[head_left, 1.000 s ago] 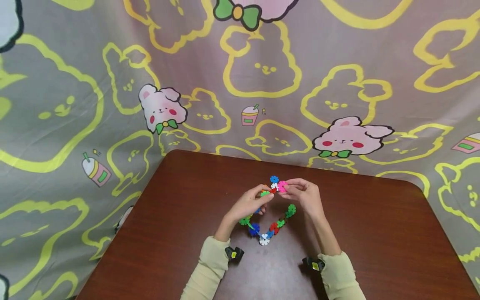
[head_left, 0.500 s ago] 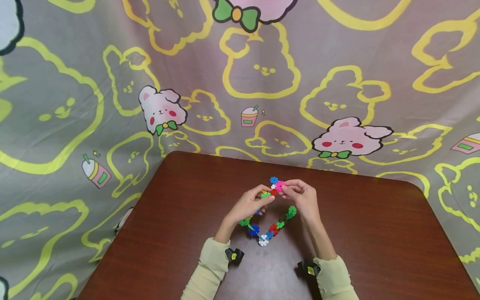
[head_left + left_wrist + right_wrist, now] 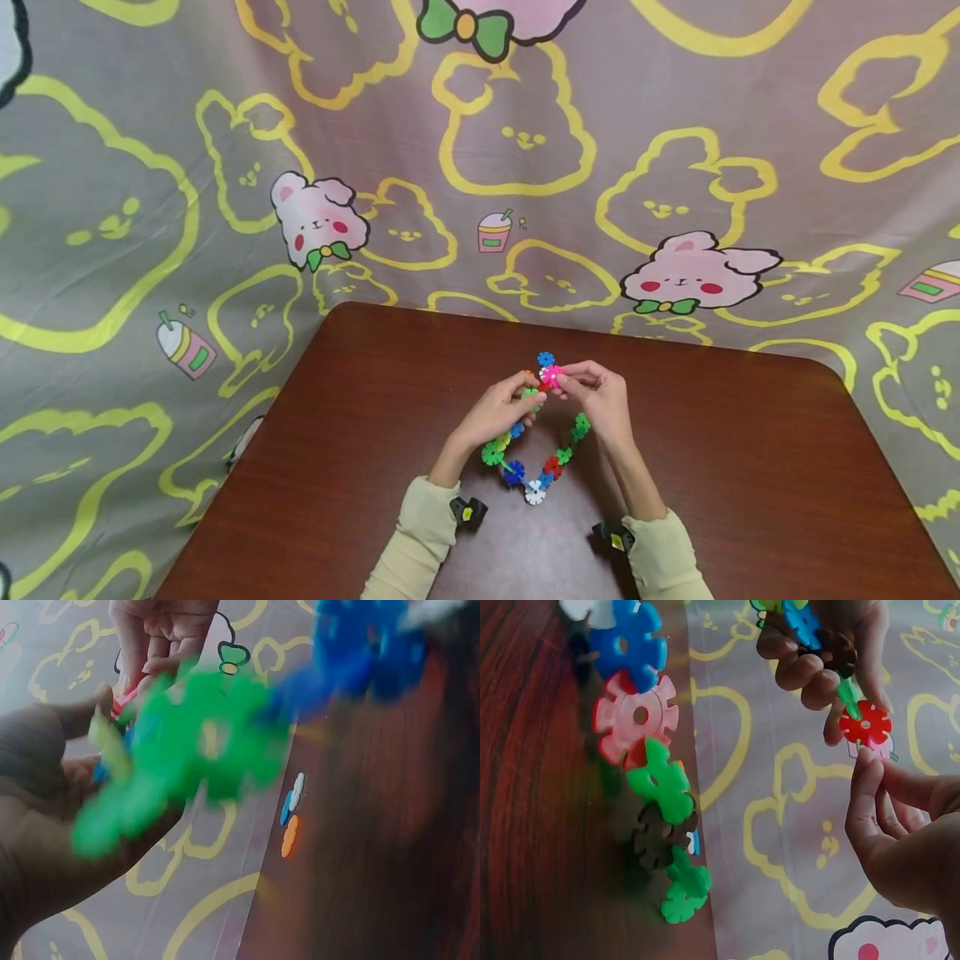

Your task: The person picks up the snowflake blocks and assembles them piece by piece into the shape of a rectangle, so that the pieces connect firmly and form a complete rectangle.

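A chain of notched plastic snowflake discs hangs in a curve below the hands, with a white disc [image 3: 535, 493] at its lowest bend and a green disc [image 3: 582, 422] at its free end. My left hand [image 3: 495, 414] grips the chain's other end, where a red disc [image 3: 865, 722] sticks out beyond the fingertips. Between thumb and fingers, my right hand [image 3: 606, 406] pinches a pink disc [image 3: 551, 378] against the red one. Whether their slots are joined cannot be told. In the left wrist view, a blurred green disc [image 3: 210, 739] hides part of the left hand.
On the brown table [image 3: 750, 450] beyond the hands lie a loose blue disc [image 3: 545, 358], a white disc [image 3: 298, 791] and an orange disc [image 3: 289, 836]. A patterned cloth [image 3: 420, 133] hangs along the table's back and left edges.
My right hand has moved a little left, bringing the pink disc to the red one. The hanging chain has swung slightly toward me. My left hand has stayed nearly in place.
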Demonstrator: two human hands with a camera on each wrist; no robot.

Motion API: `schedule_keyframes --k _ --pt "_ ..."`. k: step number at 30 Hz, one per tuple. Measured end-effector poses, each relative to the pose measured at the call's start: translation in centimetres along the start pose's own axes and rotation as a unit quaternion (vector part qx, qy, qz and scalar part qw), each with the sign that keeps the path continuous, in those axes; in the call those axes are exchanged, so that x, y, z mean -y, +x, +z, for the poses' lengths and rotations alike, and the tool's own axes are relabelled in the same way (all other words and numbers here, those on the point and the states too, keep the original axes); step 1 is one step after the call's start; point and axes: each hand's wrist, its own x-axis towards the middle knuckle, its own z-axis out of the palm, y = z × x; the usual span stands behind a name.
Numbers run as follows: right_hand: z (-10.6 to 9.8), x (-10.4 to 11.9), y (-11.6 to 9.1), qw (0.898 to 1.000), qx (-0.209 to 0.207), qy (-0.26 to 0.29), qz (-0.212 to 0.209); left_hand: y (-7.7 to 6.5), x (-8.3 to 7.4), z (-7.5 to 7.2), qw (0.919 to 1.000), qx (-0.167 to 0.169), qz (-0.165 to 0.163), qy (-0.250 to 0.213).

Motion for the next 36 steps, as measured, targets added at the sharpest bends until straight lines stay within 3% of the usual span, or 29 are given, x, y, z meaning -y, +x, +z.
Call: schedule_keyframes --k 6,10,13,17,20,22,24,26,27,30,33,36 --pt "-0.2 -0.2 0.2 0.996 0.03 -0.081 0.008 0.0 0.4 -0.3 0.9992 0.036 -0.017 0.002" --pt "-0.9 -1.2 2.1 0.986 0.05 -0.16 -0.013 0.0 0.7 -0.7 0.9987 0.042 -0.027 0.006" --pt "-1.4 -2.8 4.5 0.963 0.064 -0.261 -0.032 -0.1 0.8 -1.2 0.9987 0.039 -0.026 0.019" --pt "-1.3 -4.6 7.2 0.911 0.118 -0.394 -0.036 -0.2 1.0 -1.5 0.9986 0.044 -0.029 -0.006" --pt "-0.7 -5.5 8.4 0.883 0.159 -0.442 -0.03 -0.2 1.2 -1.5 0.9975 0.039 -0.04 -0.043" --pt "-0.5 -5.8 8.7 0.869 0.167 -0.464 -0.024 0.0 1.3 -1.4 0.9973 0.027 -0.043 -0.054" --pt "-0.4 -6.0 9.0 0.865 0.162 -0.476 -0.016 0.1 1.3 -1.4 0.9974 0.01 -0.043 -0.057" --pt "-0.6 -6.1 9.0 0.871 0.151 -0.468 -0.01 0.2 1.4 -1.4 0.9978 -0.005 -0.039 -0.053" --pt "-0.7 -6.1 8.9 0.88 0.145 -0.452 -0.005 0.2 1.3 -1.4 0.9978 -0.012 -0.036 -0.054" --pt "-1.4 -5.8 8.2 0.925 0.126 -0.358 0.022 0.2 1.5 -1.5 0.9981 -0.031 -0.03 -0.045" --pt "-1.9 -5.0 6.9 0.966 0.106 -0.229 0.061 0.2 1.7 -1.5 0.9984 -0.049 -0.014 -0.024" --pt "-1.9 -3.8 5.3 0.983 0.098 -0.127 0.088 0.1 1.6 -1.5 0.9973 -0.073 0.003 -0.009"
